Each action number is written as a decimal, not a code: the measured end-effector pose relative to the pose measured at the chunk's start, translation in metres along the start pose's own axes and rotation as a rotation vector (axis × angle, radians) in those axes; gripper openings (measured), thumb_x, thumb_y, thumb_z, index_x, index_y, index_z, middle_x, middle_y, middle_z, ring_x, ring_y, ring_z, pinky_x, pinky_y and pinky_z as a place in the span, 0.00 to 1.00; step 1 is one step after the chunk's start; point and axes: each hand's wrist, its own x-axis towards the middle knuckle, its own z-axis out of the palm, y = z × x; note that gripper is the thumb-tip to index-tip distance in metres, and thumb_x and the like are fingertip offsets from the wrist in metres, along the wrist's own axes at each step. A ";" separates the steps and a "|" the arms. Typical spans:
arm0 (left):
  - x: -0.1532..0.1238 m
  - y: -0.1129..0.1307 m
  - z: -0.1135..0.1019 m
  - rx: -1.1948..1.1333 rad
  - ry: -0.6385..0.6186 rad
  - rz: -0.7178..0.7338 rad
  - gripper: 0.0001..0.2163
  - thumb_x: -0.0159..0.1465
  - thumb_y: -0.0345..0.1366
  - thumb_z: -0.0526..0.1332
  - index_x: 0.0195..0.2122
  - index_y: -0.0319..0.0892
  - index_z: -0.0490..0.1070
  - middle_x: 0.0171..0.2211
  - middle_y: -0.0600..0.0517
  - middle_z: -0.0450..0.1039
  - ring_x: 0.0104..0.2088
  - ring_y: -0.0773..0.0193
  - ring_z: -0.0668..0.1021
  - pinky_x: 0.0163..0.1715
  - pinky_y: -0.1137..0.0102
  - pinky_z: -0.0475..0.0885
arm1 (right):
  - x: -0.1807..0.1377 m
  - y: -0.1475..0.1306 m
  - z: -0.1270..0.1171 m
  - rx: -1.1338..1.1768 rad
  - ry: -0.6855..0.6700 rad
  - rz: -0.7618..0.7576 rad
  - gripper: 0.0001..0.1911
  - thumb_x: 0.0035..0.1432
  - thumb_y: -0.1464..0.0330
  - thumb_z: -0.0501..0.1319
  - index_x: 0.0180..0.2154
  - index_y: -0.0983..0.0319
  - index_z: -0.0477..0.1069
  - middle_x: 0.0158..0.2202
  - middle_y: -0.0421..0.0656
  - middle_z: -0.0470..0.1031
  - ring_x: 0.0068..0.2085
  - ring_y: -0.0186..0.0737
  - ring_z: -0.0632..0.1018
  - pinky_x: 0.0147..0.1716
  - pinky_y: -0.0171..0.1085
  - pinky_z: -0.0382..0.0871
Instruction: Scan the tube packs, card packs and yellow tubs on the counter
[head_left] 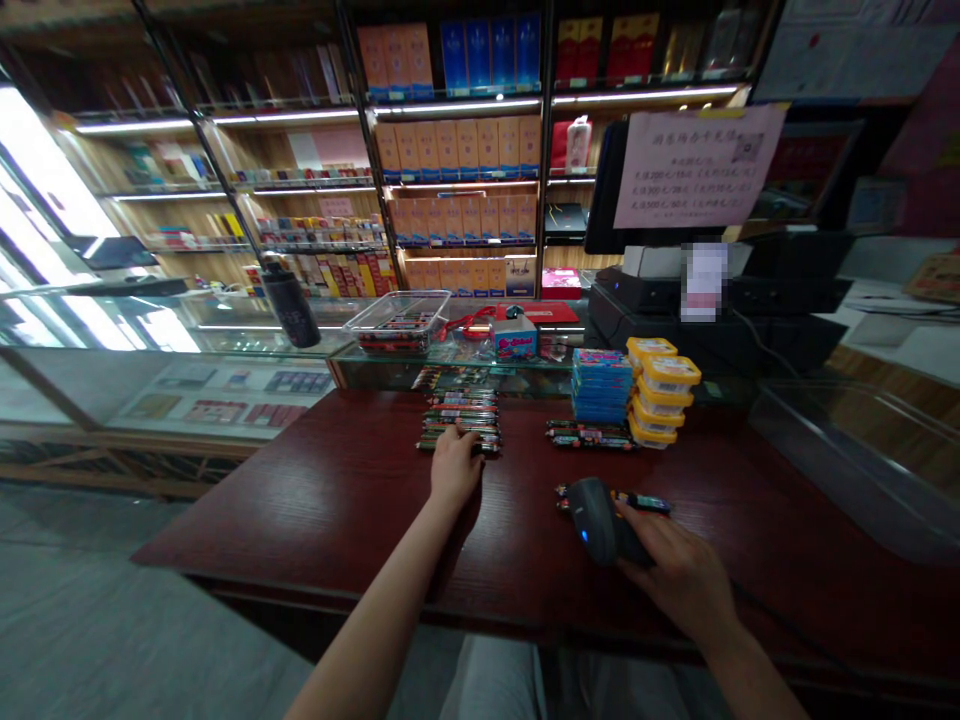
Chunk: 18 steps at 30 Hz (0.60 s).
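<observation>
My right hand (679, 570) is closed round a dark grey handheld scanner (595, 520) with a small blue light, held over a thin candy stick pack (637, 500) lying on the dark red counter (322, 500). My left hand (454, 462) rests fingers-down on the near edge of a stack of the same slim packs (461, 415); what its fingertips grip is hidden. Further slim packs (589, 436) lie to the right of that stack.
A pile of blue boxes (598, 385) and stacked yellow-lidded tubs (664, 400) stand behind the packs. A clear tray (397, 320), a dark tumbler (291, 303) and a till (712, 300) sit on the glass case beyond. A clear bin (855, 450) is at right.
</observation>
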 end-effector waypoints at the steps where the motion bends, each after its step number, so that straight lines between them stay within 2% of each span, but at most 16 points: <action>1: -0.002 0.006 0.001 -0.020 0.004 0.018 0.14 0.55 0.29 0.62 0.43 0.44 0.74 0.44 0.46 0.67 0.46 0.55 0.70 0.50 0.62 0.65 | 0.000 0.000 0.000 0.007 -0.002 0.001 0.23 0.56 0.68 0.59 0.54 0.67 0.64 0.45 0.51 0.77 0.42 0.46 0.78 0.39 0.41 0.73; 4: -0.006 0.029 0.006 -0.132 -0.061 0.099 0.13 0.56 0.28 0.62 0.42 0.43 0.75 0.42 0.46 0.69 0.45 0.57 0.71 0.48 0.63 0.66 | 0.001 0.004 -0.002 0.025 -0.023 0.003 0.24 0.55 0.70 0.59 0.54 0.66 0.63 0.46 0.51 0.76 0.43 0.46 0.78 0.39 0.41 0.73; 7: -0.011 0.054 0.011 -0.325 -0.225 0.256 0.11 0.56 0.32 0.64 0.41 0.43 0.76 0.39 0.48 0.72 0.42 0.59 0.73 0.46 0.65 0.67 | -0.002 0.010 -0.008 0.028 -0.038 -0.017 0.26 0.54 0.70 0.60 0.55 0.64 0.62 0.46 0.49 0.77 0.42 0.45 0.78 0.38 0.39 0.73; 12: -0.019 0.086 0.021 -0.563 -0.476 0.573 0.22 0.51 0.40 0.69 0.48 0.44 0.74 0.43 0.47 0.75 0.44 0.59 0.74 0.47 0.66 0.67 | -0.011 0.023 -0.023 -0.012 0.012 0.003 0.26 0.54 0.69 0.60 0.55 0.64 0.62 0.44 0.48 0.77 0.41 0.44 0.79 0.37 0.39 0.73; 15: -0.020 0.094 0.029 -0.546 -0.516 0.663 0.21 0.53 0.38 0.67 0.49 0.46 0.73 0.46 0.47 0.74 0.46 0.58 0.74 0.48 0.67 0.67 | -0.014 0.027 -0.030 -0.005 0.035 0.016 0.25 0.55 0.68 0.59 0.55 0.63 0.63 0.45 0.48 0.77 0.41 0.44 0.79 0.36 0.38 0.73; 18: -0.015 0.092 0.037 -0.489 -0.506 0.683 0.17 0.57 0.35 0.64 0.49 0.48 0.74 0.46 0.47 0.74 0.45 0.59 0.75 0.47 0.67 0.67 | -0.016 0.027 -0.033 0.009 0.040 0.041 0.25 0.56 0.67 0.58 0.56 0.62 0.62 0.44 0.47 0.77 0.41 0.44 0.79 0.36 0.39 0.73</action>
